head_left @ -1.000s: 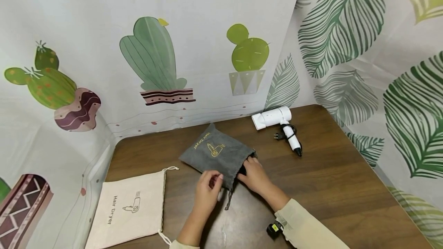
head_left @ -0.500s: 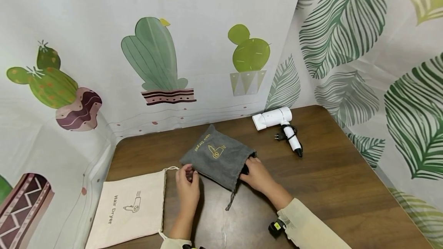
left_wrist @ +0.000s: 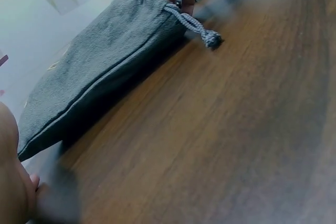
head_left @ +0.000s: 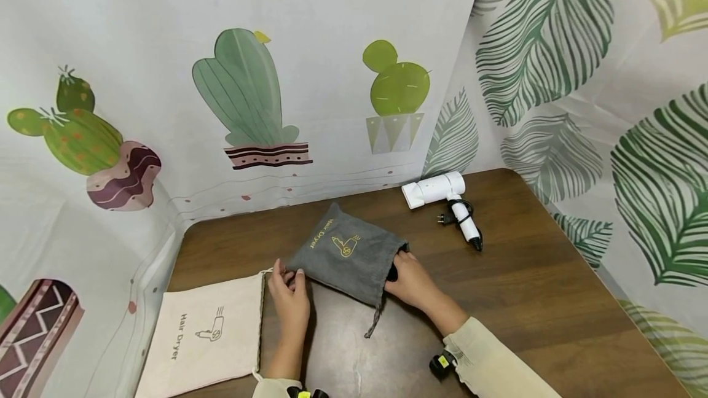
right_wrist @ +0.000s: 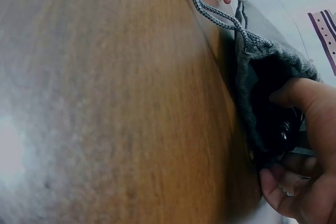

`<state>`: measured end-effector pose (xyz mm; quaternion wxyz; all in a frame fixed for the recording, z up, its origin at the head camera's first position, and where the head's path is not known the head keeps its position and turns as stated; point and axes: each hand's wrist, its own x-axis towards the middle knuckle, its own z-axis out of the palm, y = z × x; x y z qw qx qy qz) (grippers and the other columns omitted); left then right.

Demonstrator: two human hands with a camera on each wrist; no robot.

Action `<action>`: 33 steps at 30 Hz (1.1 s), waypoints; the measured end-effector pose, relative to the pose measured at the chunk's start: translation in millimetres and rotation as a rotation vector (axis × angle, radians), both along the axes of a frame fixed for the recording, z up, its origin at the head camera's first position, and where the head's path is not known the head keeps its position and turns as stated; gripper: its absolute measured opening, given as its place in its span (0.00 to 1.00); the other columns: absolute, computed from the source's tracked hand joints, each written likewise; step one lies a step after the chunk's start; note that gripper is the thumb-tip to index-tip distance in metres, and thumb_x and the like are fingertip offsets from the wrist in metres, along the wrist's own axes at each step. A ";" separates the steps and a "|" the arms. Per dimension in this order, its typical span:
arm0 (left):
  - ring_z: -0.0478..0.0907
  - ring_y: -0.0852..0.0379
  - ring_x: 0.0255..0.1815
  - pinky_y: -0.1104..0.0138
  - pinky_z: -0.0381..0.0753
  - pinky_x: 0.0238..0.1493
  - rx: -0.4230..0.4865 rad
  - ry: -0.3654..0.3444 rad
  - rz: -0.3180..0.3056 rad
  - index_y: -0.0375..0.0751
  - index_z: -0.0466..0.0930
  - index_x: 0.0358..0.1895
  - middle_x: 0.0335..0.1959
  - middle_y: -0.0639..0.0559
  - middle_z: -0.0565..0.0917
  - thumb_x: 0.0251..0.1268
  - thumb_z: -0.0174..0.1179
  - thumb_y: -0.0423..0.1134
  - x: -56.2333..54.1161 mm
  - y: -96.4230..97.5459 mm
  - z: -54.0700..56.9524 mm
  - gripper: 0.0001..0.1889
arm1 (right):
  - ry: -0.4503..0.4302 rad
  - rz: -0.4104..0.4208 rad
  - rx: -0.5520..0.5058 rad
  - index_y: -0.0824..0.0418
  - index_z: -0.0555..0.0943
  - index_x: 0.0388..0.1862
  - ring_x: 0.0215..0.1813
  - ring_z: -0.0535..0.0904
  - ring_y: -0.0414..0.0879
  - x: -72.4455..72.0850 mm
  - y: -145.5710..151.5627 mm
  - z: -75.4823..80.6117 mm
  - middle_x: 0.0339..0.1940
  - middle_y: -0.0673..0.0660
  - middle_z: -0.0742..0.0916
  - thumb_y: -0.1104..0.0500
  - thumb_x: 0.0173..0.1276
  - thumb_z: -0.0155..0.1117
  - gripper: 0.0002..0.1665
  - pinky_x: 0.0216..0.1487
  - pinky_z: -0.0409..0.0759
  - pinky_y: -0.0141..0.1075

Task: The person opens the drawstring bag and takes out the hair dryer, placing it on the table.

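Note:
A dark grey drawstring bag (head_left: 343, 250) printed "Hair Dryer" lies on the table, its mouth toward the right. At its left corner my left hand (head_left: 289, 300) pinches the cloth between thumb and fingers. My right hand (head_left: 415, 284) reaches into the mouth. In the right wrist view, its thumb (right_wrist: 299, 93) lies against a glossy black object (right_wrist: 275, 114) inside, and the other fingers curl in below, at the bag's rim. Most of that object is hidden by the cloth. A knotted grey drawcord (left_wrist: 197, 24) hangs from the mouth.
A cream drawstring bag (head_left: 204, 336), also printed "Hair Dryer", lies flat at the left. At the back right is a white hair dryer (head_left: 437, 189), its black cord (head_left: 464, 210) wound round the handle. Printed curtains (head_left: 332, 66) stand behind the wooden table (head_left: 514, 263).
My left hand has moved left along the grey bag, from its front edge near the mouth to its left corner, which it now pinches. My right hand has stayed in the mouth.

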<state>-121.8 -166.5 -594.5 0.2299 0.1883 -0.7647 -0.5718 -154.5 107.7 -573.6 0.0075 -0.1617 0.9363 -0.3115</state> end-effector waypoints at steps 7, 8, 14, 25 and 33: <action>0.77 0.60 0.38 0.70 0.85 0.44 0.325 -0.078 -0.070 0.30 0.62 0.71 0.37 0.50 0.70 0.80 0.50 0.39 -5.2 -6.0 1.9 0.25 | -0.025 0.023 -0.019 0.68 0.69 0.73 0.74 0.69 0.65 0.9 2.5 -2.2 0.71 0.70 0.75 0.48 0.62 0.71 0.45 0.72 0.71 0.54; 0.77 0.60 0.36 0.67 0.85 0.43 0.358 -0.080 -0.076 0.29 0.62 0.70 0.34 0.51 0.71 0.80 0.49 0.39 -6.1 -6.9 2.2 0.24 | -0.020 0.029 -0.020 0.67 0.68 0.74 0.74 0.69 0.64 1.1 2.8 -2.8 0.72 0.69 0.75 0.48 0.63 0.71 0.45 0.72 0.71 0.53; 0.80 0.62 0.34 0.66 0.86 0.40 0.411 -0.107 -0.118 0.31 0.64 0.72 0.51 0.41 0.76 0.81 0.46 0.38 -9.6 -11.0 3.2 0.23 | 0.017 0.066 -0.028 0.66 0.64 0.76 0.74 0.68 0.62 2.6 4.0 -6.7 0.73 0.65 0.74 0.50 0.66 0.70 0.45 0.74 0.68 0.52; 0.82 0.64 0.36 0.69 0.86 0.40 0.472 -0.158 -0.135 0.24 0.69 0.63 0.48 0.45 0.79 0.81 0.48 0.42 -15.3 -15.9 5.1 0.22 | 0.105 0.054 0.011 0.74 0.67 0.72 0.70 0.70 0.68 5.1 5.4 -14.4 0.70 0.74 0.74 0.64 0.53 0.72 0.46 0.69 0.74 0.55; 0.83 0.64 0.34 0.66 0.87 0.39 0.496 -0.172 -0.135 0.23 0.71 0.60 0.42 0.51 0.80 0.81 0.47 0.38 -14.2 -16.4 6.3 0.19 | 0.080 0.051 -0.041 0.71 0.67 0.73 0.72 0.68 0.68 5.3 5.4 -11.8 0.71 0.73 0.73 0.62 0.57 0.71 0.45 0.72 0.70 0.56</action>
